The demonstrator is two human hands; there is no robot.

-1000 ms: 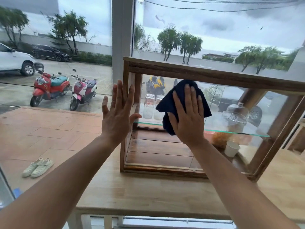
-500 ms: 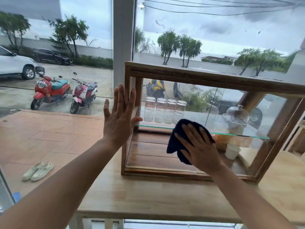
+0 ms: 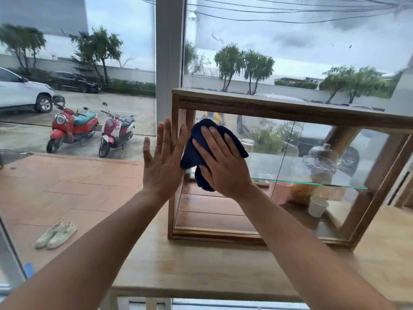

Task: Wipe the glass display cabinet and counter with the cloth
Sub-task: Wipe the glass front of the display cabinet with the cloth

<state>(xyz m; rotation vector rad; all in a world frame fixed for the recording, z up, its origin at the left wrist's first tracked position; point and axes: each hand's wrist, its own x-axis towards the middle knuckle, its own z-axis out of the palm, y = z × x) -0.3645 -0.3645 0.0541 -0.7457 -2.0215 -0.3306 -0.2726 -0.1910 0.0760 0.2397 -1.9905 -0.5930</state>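
Observation:
A wood-framed glass display cabinet (image 3: 288, 113) stands on a light wooden counter (image 3: 201, 269) by a big window. My right hand (image 3: 221, 162) lies flat, fingers spread, and presses a dark navy cloth (image 3: 192, 151) against the upper left of the cabinet's front glass. My left hand (image 3: 163, 162) is flat with straight fingers against the cabinet's left wooden post, just left of the cloth. Part of the cloth is hidden under my right hand.
Inside the cabinet are a glass shelf (image 3: 312, 182), a domed glass dish (image 3: 320, 158), a pink cup (image 3: 281, 191), a white cup (image 3: 317, 205) and a glass jar (image 3: 247, 145). Outside the window stand two scooters (image 3: 73, 128), cars and a pair of shoes (image 3: 57, 234).
My right hand has swept the cloth from the lower middle of the glass up and left, close beside my left hand. The left hand has stayed on the post.

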